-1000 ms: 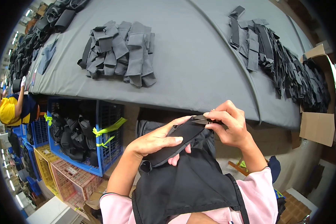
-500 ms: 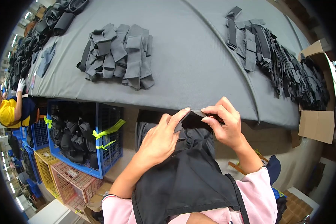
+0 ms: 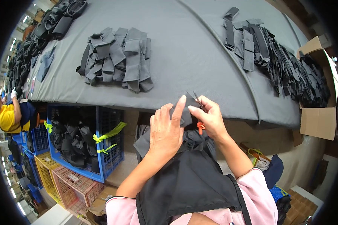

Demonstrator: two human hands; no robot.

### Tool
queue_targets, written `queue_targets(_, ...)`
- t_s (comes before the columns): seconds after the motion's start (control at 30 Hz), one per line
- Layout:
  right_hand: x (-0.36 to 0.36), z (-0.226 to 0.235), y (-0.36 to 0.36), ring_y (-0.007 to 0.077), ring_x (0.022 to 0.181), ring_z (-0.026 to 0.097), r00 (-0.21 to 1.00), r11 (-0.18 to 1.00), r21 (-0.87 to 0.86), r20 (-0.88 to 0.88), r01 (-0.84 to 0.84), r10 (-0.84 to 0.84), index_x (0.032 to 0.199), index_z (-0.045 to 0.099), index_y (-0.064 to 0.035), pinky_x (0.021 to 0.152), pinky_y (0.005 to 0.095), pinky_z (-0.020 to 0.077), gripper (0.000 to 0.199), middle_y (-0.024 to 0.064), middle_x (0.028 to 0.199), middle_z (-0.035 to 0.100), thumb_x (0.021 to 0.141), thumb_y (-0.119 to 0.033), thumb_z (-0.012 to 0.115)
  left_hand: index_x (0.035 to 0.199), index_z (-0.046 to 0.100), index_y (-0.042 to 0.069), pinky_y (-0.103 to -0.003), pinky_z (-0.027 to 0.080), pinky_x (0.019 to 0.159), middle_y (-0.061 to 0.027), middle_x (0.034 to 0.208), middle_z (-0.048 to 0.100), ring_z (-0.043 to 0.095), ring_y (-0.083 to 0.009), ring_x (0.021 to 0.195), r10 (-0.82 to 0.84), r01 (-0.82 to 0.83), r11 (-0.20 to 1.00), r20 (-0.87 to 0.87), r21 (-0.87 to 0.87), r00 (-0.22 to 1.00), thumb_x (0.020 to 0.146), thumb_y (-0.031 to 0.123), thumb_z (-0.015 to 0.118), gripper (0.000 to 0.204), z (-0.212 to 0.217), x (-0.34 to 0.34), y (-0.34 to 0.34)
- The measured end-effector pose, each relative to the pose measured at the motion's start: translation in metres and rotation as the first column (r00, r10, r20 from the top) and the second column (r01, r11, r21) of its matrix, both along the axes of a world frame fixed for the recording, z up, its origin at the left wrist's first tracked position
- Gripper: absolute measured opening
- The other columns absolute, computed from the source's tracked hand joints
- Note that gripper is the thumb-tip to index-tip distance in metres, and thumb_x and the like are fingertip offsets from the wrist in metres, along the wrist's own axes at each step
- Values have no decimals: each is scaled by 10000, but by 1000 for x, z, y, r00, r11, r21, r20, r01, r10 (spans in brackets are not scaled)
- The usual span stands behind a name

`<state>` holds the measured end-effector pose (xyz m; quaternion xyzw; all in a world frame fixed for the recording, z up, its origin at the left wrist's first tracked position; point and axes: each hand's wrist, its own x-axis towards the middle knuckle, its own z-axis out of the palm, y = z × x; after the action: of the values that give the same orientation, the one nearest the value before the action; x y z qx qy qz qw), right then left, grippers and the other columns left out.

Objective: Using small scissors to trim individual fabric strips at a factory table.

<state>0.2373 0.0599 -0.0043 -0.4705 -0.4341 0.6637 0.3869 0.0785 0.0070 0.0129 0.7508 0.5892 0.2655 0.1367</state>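
Just off the table's near edge, my left hand (image 3: 163,131) grips a dark grey fabric strip (image 3: 187,114), its index finger stretched along the cloth. My right hand (image 3: 214,120) is closed around small scissors with an orange-red handle (image 3: 201,127). Their thin dark blades point up and away beside the strip. The right thumb and forefinger are also at the strip's right edge; whether they pinch it, I cannot tell. More grey cloth (image 3: 142,144) hangs below my left hand, above the black apron (image 3: 191,180) on my lap.
A grey-covered table (image 3: 176,56) bears a pile of folded strips (image 3: 118,60) and a long row of dark strips (image 3: 270,52) by a cardboard box (image 3: 319,122). At left stands a blue crate (image 3: 77,168) of dark pieces. A person in yellow (image 3: 9,118) works beyond.
The fabric strip has turned and now shows a flat pointed end upward. In my right hand the scissors' orange-red handle and blades have come into sight. Both hands have drawn slightly left.
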Motion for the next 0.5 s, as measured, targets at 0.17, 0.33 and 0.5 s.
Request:
queue_targets(0.17, -2, 15, 5, 2, 513, 385, 956, 978, -206, -293, -40, -23, 821, 559, -77, 448, 167, 268, 123, -53, 656, 519, 805, -118, 673, 1471, -13, 102, -397, 341, 1000, -174, 1291, 443, 474, -267, 1170, 209, 513, 788, 931, -342, 300, 718, 222, 789, 1106, 9, -33, -9)
queue_targets(0.33, -25, 3, 18, 20, 516, 366, 963, 967, -223, -263, -124, 63, 821, 526, -70, 459, 191, 283, 155, -45, 666, 483, 816, -137, 666, 1291, 352, 5, -322, 507, 805, -142, 1072, 589, 626, -196, 865, 473, 536, 672, 853, -511, 220, 914, 207, 571, 481, -18, -23, -10)
queue_targets(0.5, -20, -17, -14, 127, 631, 525, 944, 909, 406, 249, 99, -214, 1016, 538, -28, 580, 258, 450, 301, 59, 815, 559, 764, -57, 700, 1190, 384, 11, -306, 542, 677, -151, 974, 604, 624, -179, 737, 607, 421, 675, 781, -605, 148, 951, 185, 500, 317, -20, -20, -15)
